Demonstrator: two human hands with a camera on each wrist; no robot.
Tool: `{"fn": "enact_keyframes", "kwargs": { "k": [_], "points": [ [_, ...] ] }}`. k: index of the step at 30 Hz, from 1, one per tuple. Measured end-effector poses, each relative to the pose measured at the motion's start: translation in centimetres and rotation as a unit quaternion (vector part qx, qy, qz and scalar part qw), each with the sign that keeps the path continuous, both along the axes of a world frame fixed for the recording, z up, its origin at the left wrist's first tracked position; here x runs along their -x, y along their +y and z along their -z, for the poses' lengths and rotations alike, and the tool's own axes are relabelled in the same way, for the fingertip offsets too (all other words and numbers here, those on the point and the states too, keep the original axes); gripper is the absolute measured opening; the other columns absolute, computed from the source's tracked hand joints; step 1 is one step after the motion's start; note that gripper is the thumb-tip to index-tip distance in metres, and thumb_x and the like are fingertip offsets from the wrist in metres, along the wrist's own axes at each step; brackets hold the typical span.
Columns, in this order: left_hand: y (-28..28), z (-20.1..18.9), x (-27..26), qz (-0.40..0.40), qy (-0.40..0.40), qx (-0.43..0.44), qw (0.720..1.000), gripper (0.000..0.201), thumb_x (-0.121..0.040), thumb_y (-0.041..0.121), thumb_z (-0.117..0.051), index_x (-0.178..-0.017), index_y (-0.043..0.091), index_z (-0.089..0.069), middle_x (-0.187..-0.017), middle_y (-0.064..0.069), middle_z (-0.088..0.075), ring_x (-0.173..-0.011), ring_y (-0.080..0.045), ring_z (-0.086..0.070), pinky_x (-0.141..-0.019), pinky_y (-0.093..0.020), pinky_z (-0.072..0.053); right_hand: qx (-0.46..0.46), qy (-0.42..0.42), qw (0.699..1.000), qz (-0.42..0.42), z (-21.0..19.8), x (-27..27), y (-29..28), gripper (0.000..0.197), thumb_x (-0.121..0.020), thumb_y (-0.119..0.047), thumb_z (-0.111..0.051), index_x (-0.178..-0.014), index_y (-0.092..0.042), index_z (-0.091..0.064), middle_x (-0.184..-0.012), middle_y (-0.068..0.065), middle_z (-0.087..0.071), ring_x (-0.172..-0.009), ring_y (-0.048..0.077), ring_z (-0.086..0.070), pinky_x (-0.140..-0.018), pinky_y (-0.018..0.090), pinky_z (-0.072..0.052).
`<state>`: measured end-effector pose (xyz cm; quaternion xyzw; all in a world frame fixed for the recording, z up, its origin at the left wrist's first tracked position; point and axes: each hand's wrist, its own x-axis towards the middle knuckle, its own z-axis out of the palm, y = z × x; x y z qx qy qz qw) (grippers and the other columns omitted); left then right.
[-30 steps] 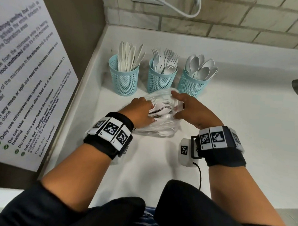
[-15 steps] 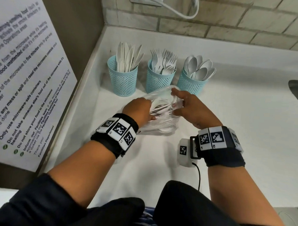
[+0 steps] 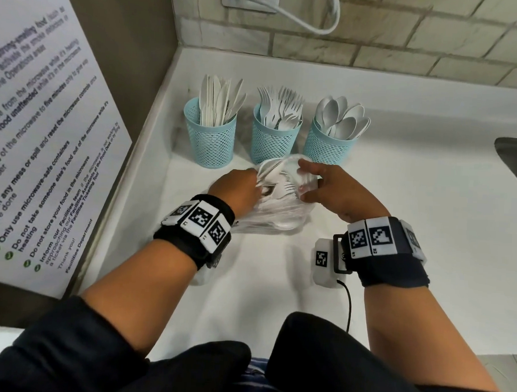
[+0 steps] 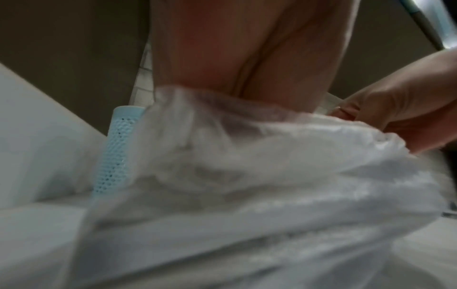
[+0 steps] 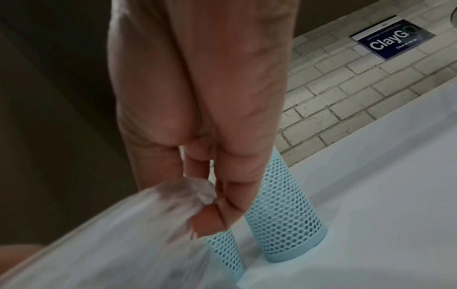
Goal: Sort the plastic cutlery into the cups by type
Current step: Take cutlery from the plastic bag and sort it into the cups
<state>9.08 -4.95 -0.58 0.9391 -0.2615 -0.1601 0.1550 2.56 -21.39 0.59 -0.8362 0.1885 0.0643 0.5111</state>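
Cutlery bag pinched in both hands' grip, left and right.

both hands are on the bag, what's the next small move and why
Probably draw one piece out with the left hand, which reaches into the clear bag while the right hand pinches its mouth open. Then match it to the knife, fork or spoon cup.

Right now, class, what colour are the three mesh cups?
Light blue mesh cups, clearest in the head view.

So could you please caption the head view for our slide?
Both hands, left hand and right hand, open a clear bag of cutlery before three sorted blue cups.
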Motion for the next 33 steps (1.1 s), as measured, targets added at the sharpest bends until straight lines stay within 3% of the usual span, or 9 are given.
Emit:
{"fn": "enact_keyframes", "kwargs": {
  "k": [9, 14, 16, 18, 19, 22, 25, 29, 33],
  "points": [
    [0.2, 0.0, -0.1, 0.015, 0.021, 0.036, 0.999, 0.025, -0.083, 0.021, -0.066, -0.097, 0.001, -0.064, -0.104, -0.015, -0.065, -0.099, -0.031, -0.059, -0.073, -0.026, -0.036, -0.006, -0.004, 1.000, 0.004, -0.5, 0.1, 0.3, 0.073, -0.076, 0.016, -0.062, -0.140, -0.008, -0.038, -0.133, 0.004, -0.052, -0.110, 0.023, -0.057, -0.107, 0.038, -0.040],
    [0.7, 0.7, -0.2, -0.023, 0.061, 0.075, 0.995, 0.030, -0.083, 0.027, -0.066, -0.101, 0.002, -0.066, -0.105, -0.013, -0.067, -0.100, -0.029, -0.060, -0.080, -0.028, -0.042, 0.002, -0.006, 1.000, -0.003, -0.7, 0.4, 0.2, 0.071, -0.078, 0.016, -0.060, -0.141, -0.010, -0.038, -0.131, 0.002, -0.052, -0.097, 0.016, -0.058, -0.089, 0.023, -0.042],
    [0.8, 0.8, -0.4, -0.030, 0.082, 0.086, 0.992, 0.027, -0.082, 0.029, -0.067, -0.091, 0.004, -0.068, -0.093, -0.012, -0.068, -0.092, -0.028, -0.060, -0.074, -0.028, -0.042, 0.004, -0.005, 1.000, -0.004, -0.6, 0.4, 0.3, 0.070, -0.078, 0.015, -0.061, -0.140, -0.010, -0.039, -0.131, 0.001, -0.053, -0.099, 0.018, -0.059, -0.089, 0.022, -0.042],
    [0.9, 0.8, -0.5, -0.041, 0.103, 0.111, 0.988, 0.027, -0.082, 0.032, -0.068, -0.075, 0.006, -0.064, -0.071, -0.007, -0.060, -0.077, -0.025, -0.054, -0.061, -0.026, -0.036, 0.010, -0.006, 1.000, -0.004, -0.6, 0.4, 0.2, 0.070, -0.078, 0.014, -0.062, -0.140, -0.011, -0.040, -0.130, 0.000, -0.054, -0.106, 0.023, -0.061, -0.095, 0.024, -0.042],
    [0.9, 0.8, -0.6, -0.048, 0.111, 0.122, 0.985, 0.028, -0.083, 0.032, -0.067, -0.075, 0.006, -0.063, -0.068, -0.006, -0.057, -0.074, -0.022, -0.052, -0.059, -0.025, -0.034, 0.013, -0.006, 1.000, -0.006, -0.5, 0.4, 0.2, 0.070, -0.078, 0.014, -0.062, -0.140, -0.011, -0.040, -0.130, 0.000, -0.054, -0.109, 0.025, -0.060, -0.098, 0.025, -0.041],
    [1.0, 0.7, -1.0, -0.052, 0.126, 0.145, 0.980, 0.031, -0.085, 0.030, -0.065, -0.093, 0.001, -0.068, -0.087, -0.014, -0.068, -0.081, -0.023, -0.058, -0.069, -0.026, -0.039, 0.017, -0.010, 1.000, -0.006, -0.5, 0.3, 0.0, 0.070, -0.078, 0.013, -0.063, -0.140, -0.011, -0.041, -0.128, 0.000, -0.055, -0.111, 0.025, -0.060, -0.100, 0.027, -0.040],
    [1.2, 0.6, -1.2, -0.052, 0.132, 0.184, 0.973, 0.026, -0.080, 0.026, -0.072, -0.097, 0.005, -0.071, -0.096, -0.012, -0.072, -0.088, -0.022, -0.065, -0.078, -0.028, -0.046, 0.021, -0.012, 1.000, -0.007, -0.4, 0.3, 0.0, 0.070, -0.077, 0.011, -0.064, -0.140, -0.012, -0.041, -0.131, 0.002, -0.054, -0.108, 0.022, -0.059, -0.101, 0.028, -0.040],
    [1.4, 0.4, -1.1, -0.063, 0.111, 0.243, 0.962, 0.025, -0.073, 0.027, -0.078, -0.088, 0.009, -0.074, -0.080, -0.007, -0.071, -0.074, -0.014, -0.059, -0.068, -0.025, -0.042, 0.079, -0.007, 0.996, -0.036, -0.9, 0.1, -0.1, 0.069, -0.078, -0.002, -0.070, -0.140, -0.018, -0.042, -0.135, 0.005, -0.052, -0.117, 0.022, -0.054, -0.101, 0.029, -0.040],
    [1.1, 0.1, -1.0, -0.082, 0.107, 0.302, 0.944, 0.027, -0.078, 0.029, -0.073, -0.091, 0.005, -0.072, -0.075, -0.009, -0.066, -0.069, -0.016, -0.056, -0.069, -0.027, -0.042, 0.202, -0.064, 0.976, -0.050, -2.4, -0.4, 0.4, 0.052, -0.085, -0.037, -0.063, -0.134, -0.023, -0.050, -0.138, 0.002, -0.051, -0.129, 0.021, -0.044, -0.111, 0.037, -0.031]
  ]
}}
